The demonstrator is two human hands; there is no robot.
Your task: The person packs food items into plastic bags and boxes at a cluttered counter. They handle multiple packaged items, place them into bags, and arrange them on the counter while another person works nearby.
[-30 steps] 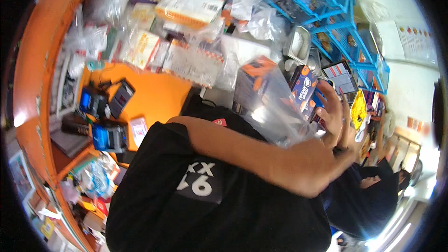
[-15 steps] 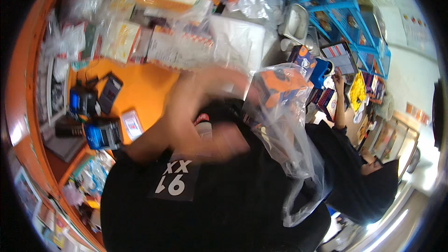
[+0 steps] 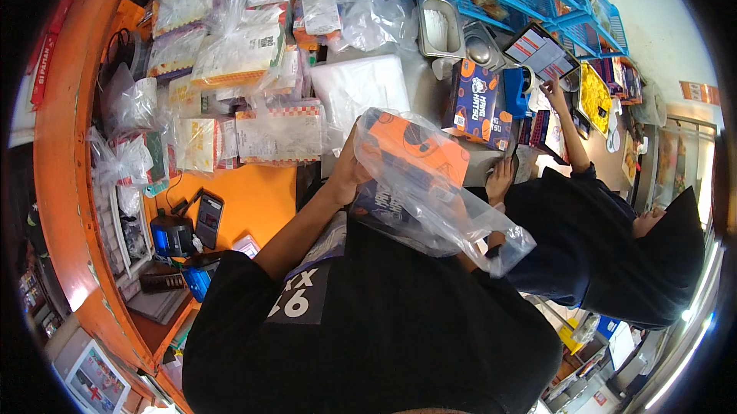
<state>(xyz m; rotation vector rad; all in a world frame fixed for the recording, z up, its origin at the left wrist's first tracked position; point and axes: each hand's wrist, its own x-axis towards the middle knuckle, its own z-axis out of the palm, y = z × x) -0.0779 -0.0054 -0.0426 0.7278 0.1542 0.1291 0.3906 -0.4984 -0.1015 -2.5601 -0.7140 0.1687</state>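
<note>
Left of centre in my feed, an orange counter (image 3: 265, 195) bears a dark phone (image 3: 209, 221) and a pale flat card (image 3: 246, 246). At upper centre, I register a grey worktop (image 3: 424, 95) supporting a white plastic stack (image 3: 361, 85), a metal tray (image 3: 441, 26) and a dark-blue box (image 3: 472, 99).

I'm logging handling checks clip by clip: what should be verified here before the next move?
1. Left hand on the box: ok, it holds the left side.
2. Right hand's grip: cannot tell, it is not clearly visible.
3. Box covered by the clear bag: ok, film lies over its orange top.
4. Bag's loose end gathered in: not ok, it trails to the right.
5. Co-worker's nearer hand off the bag: ok, they look apart.
</note>
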